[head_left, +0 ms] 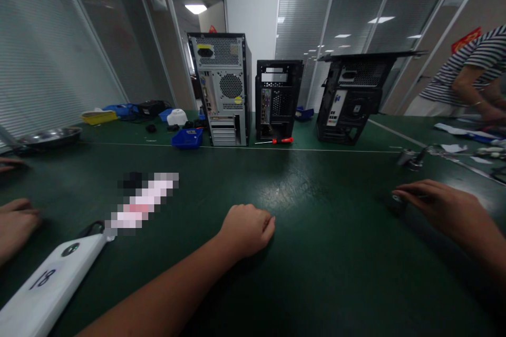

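My left hand point(247, 229) rests on the green table mat point(316, 253) as a closed fist, and nothing shows in it. My right hand point(438, 205) lies low at the right, its fingertips over a small dark round part point(395, 202). Whether the fingers grip that part is hidden. Across the table stand a silver-backed computer tower point(223, 89), a small black case point(279, 100) and a tilted black case point(351, 97) with its side panel raised. A red-handled screwdriver point(282, 140) lies in front of the small case.
A white device marked 18 point(47, 284) lies at the near left. Another person's hand point(16, 224) rests at the left edge. A blue bin point(187, 138), a metal bowl point(51, 137) and a yellow tray point(98, 116) sit farther back. A person in a striped shirt point(470, 73) works at the right, near small metal parts point(411, 158).
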{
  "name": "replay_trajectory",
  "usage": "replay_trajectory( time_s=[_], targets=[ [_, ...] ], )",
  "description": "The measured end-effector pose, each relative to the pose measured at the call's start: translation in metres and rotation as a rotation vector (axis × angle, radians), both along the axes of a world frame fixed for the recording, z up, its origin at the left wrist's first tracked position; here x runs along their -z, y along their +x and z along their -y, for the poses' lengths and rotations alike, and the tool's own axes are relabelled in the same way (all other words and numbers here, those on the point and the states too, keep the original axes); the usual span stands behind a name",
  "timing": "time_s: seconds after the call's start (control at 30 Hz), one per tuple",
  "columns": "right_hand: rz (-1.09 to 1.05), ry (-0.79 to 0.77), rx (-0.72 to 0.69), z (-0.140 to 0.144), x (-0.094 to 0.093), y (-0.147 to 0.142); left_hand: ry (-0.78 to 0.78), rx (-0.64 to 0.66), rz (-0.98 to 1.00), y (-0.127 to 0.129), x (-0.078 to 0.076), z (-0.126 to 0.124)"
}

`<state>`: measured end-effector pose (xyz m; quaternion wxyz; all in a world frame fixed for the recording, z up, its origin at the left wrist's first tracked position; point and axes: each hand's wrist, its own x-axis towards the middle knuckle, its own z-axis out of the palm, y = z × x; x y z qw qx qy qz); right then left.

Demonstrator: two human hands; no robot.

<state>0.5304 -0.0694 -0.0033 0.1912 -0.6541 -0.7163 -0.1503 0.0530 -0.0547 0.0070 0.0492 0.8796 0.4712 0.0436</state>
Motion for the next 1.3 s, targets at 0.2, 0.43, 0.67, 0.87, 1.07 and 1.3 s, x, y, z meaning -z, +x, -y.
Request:
replay_trajectory(
  time_s=[0.2,0.43,0.67,0.87,1.07,1.3],
  targets=[
    [-0.094,-0.065,0.041,0.003,-0.003,-0.011,0.004,-0.003,-0.014,0.001,0.0,0.0],
    [-0.13,-0.024,0.12,0.007,-0.004,-0.017,-0.001,-0.022,-0.02,0.002,-0.001,0.001],
    [-0.17,-0.092,0.109,0.003,0.0,-0.02,0.004,0.002,-0.017,0.0,-0.001,0.0],
    [-0.156,-0.044,0.088,0.006,-0.001,-0.019,0.014,0.01,-0.004,0.0,-0.001,0.0],
    [-0.169,-0.056,0.116,0.008,-0.003,-0.008,0.02,0.006,-0.004,0.0,0.0,0.001],
    [-0.239,-0.148,0.159,0.005,-0.001,-0.005,0.036,-0.004,-0.017,0.0,0.0,0.001]
  ],
)
